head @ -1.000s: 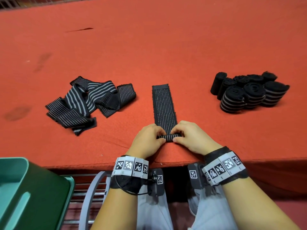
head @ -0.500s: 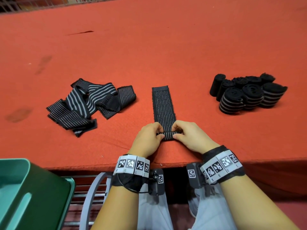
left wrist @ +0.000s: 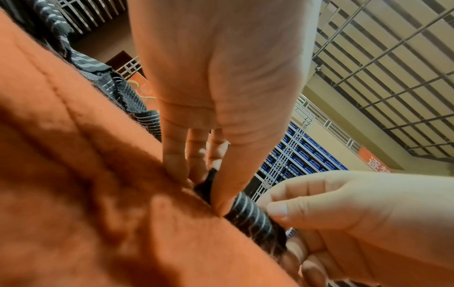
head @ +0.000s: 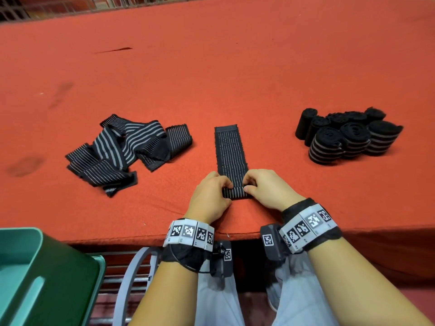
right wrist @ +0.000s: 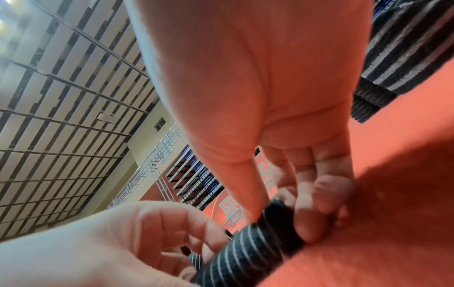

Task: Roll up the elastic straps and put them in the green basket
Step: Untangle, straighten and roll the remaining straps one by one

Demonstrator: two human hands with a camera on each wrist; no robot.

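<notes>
Fingers (head: 227,184) hide, seemingly, the strap's (head: 230,149) rolled end.

Red-covered table (head: 235,74), loose strap pile (head: 127,149), flat strap (head: 231,149), rolled straps (head: 348,137)

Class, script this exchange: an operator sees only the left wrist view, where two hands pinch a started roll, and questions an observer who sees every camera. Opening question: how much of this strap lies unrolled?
Observer: Most of it. The strap lies flat on the red table, running away from the person.
Operator: Where is the basket?
Observer: The green basket sits below the table's near edge, on the person's left.
Operator: Any finished rolls?
Observer: Yes, rolled straps are clustered on the table to the right.
</notes>
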